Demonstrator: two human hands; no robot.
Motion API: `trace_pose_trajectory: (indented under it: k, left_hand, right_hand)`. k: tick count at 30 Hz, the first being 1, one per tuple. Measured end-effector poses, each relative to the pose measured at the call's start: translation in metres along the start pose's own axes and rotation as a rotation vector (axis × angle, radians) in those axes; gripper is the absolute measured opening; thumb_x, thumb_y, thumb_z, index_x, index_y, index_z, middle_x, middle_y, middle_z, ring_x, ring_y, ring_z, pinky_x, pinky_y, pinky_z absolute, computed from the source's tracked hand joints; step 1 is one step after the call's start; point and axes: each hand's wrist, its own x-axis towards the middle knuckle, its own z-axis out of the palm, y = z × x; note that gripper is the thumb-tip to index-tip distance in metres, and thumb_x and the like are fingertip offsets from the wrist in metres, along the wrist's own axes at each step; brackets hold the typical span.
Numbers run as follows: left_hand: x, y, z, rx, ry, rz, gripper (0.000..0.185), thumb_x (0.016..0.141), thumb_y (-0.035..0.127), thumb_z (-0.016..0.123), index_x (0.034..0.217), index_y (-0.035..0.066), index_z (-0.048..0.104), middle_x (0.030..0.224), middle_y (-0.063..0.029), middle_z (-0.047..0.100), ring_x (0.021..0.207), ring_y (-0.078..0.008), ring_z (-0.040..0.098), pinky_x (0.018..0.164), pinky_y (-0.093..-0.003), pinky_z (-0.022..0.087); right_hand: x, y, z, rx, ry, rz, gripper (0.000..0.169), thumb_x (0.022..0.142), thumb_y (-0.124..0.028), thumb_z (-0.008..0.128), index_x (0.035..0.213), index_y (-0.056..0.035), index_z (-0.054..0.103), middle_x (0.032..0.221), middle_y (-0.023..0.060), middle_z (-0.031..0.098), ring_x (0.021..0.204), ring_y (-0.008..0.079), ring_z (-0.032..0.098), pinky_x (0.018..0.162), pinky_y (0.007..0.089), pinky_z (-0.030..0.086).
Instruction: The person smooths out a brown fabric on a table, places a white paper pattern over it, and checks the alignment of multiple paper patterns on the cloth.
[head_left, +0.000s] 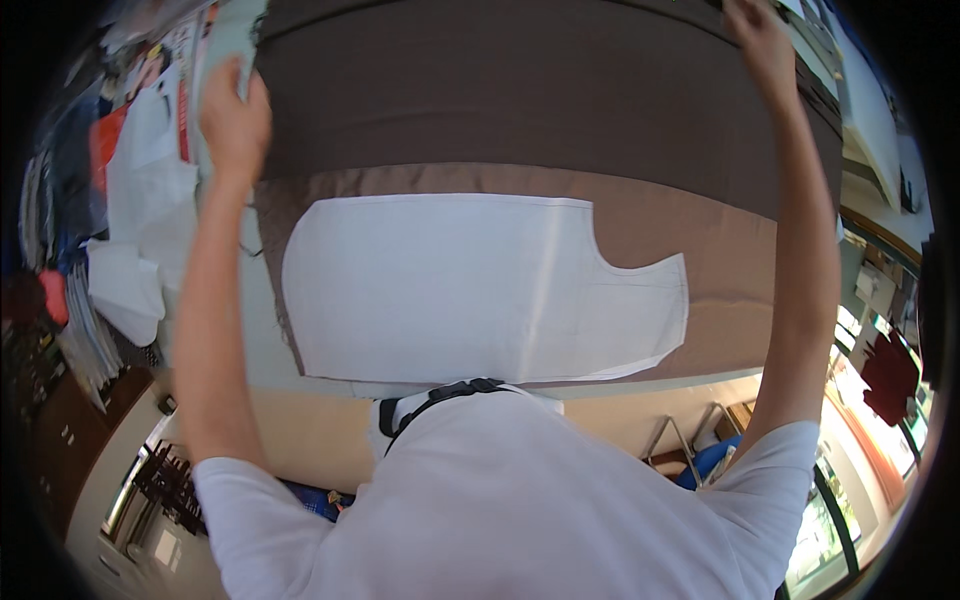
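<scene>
A white paper pattern piece (450, 289), with one curved end and a scooped notch, lies flat in front of me. Beneath it is brown fabric (731, 277), and a darker brown layer (517, 97) covers the area beyond. My left hand (236, 124) is beside the dark fabric's left edge, with a gap between thumb and fingers; whether it pinches any cloth is unclear. Far off at the upper right, my right hand (757, 34) is by the cloth's far right side. It is blurred and partly cut off by the picture's rim, so its grip is hidden.
Other white pattern pieces (150, 180) lie on the left of the pale table (274, 360), near a crowd of folded and bagged items (71, 165). White boards (866, 112) stand at the right. A metal-framed chair (671, 442) is below the table's near edge.
</scene>
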Motion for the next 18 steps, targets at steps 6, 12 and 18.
trace_pose_trajectory:
  k: [6,12,18]
  left_hand:
    - [-0.254,0.030,-0.103,0.110,-0.290,-0.058,0.034,0.088,0.002,0.060,0.121,-0.006,0.060,0.133,-0.0226,0.058,0.124,-0.0410,0.054,0.108,-0.0471,0.042]
    - [-0.345,0.097,-0.130,-0.209,-0.487,0.108,0.039,0.081,0.001,0.062,0.119,-0.008,0.059,0.132,-0.0255,0.056,0.127,-0.0414,0.052,0.109,-0.0507,0.041]
    - [-0.375,0.101,-0.137,-0.286,-0.482,0.261,0.035,0.089,0.004,0.059,0.121,-0.008,0.059,0.135,-0.0244,0.053,0.132,-0.0415,0.048,0.111,-0.0508,0.040]
  right_hand:
    - [-0.253,-0.183,-0.013,0.469,-0.222,0.579,0.016,0.096,-0.011,0.064,0.108,-0.0011,0.068,0.089,0.0036,0.068,0.085,0.0070,0.060,0.077,0.0242,0.050]
    - [-0.372,-0.354,-0.027,0.534,-0.317,0.755,0.019,0.093,-0.007,0.064,0.111,-0.0001,0.068,0.093,0.0095,0.070,0.083,0.0145,0.066,0.077,0.0285,0.053]
    - [-0.412,-0.457,-0.024,0.387,-0.369,0.455,0.029,0.087,-0.004,0.066,0.116,-0.0029,0.064,0.094,0.0138,0.063,0.089,0.0292,0.062,0.080,0.0402,0.050]
